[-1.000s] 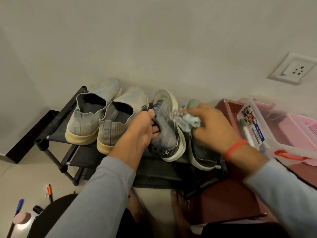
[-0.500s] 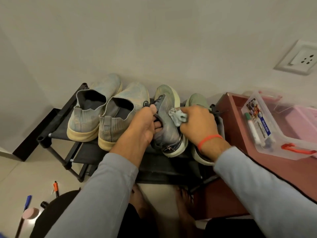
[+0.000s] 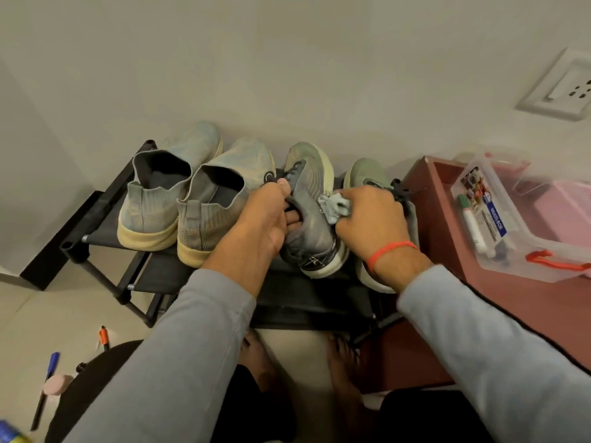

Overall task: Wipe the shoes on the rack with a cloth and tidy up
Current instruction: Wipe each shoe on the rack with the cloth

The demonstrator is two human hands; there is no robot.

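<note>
A black shoe rack against the wall carries two grey knit slip-on shoes on its left side. To their right is a grey running shoe, tilted onto its side, with my left hand gripping it at the collar. My right hand presses a small crumpled grey cloth against that shoe's side. The second running shoe lies mostly hidden under my right hand, only its green toe and pale heel sole showing.
A dark red cabinet stands right of the rack, with a clear plastic box of markers and a pink basket on top. A wall socket sits upper right. Pens lie on the floor at lower left. My bare feet are below the rack.
My right hand with the cloth has moved left and down onto the side of the tilted running shoe. The left hand keeps its hold on the shoe.
</note>
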